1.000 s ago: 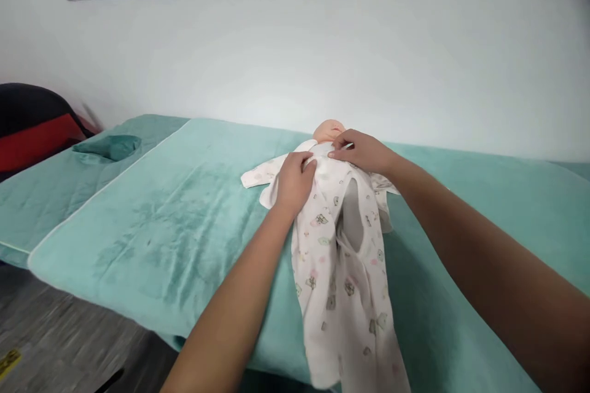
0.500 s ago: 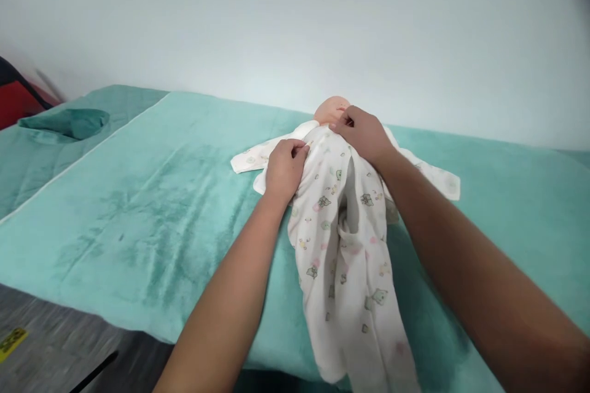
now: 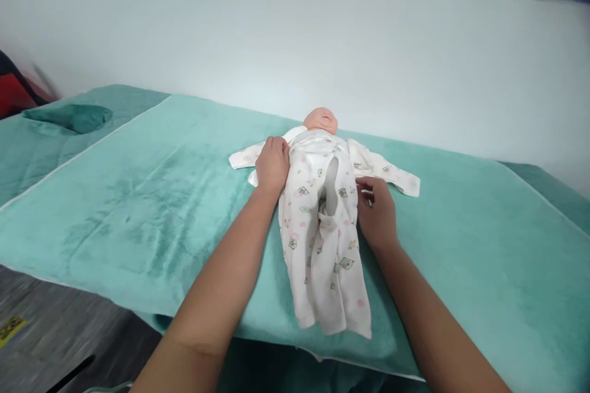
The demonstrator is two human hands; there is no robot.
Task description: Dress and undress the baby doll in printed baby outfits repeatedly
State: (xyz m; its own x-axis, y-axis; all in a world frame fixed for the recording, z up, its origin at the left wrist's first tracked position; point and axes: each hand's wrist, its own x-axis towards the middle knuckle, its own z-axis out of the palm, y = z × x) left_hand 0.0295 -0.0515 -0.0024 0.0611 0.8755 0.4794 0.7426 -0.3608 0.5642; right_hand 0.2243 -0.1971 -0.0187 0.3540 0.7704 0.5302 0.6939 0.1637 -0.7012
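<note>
A baby doll (image 3: 321,119) lies on its back, its head toward the wall. Under and around it a white long-sleeved baby top (image 3: 386,171) is spread, sleeves out to both sides. White printed baby trousers (image 3: 302,245) with an open crotch cover the doll's body, legs hanging toward me. My left hand (image 3: 273,166) is closed at the left side of the waist, fingertips pressed to the cloth. At the right hip my right hand (image 3: 377,212) has curled fingers, the tips at the trousers' edge and partly hidden.
A green plush cover (image 3: 138,196) is spread over the bed, with creases on the left. A folded dark green cloth (image 3: 69,118) lies at far left. White wall (image 3: 230,37) runs behind; grey floor (image 3: 55,319) shows at lower left.
My right hand has come down from the waistband near the doll's chin to the right hip. My left hand stays at the left side of the waist. The view has shifted back.
</note>
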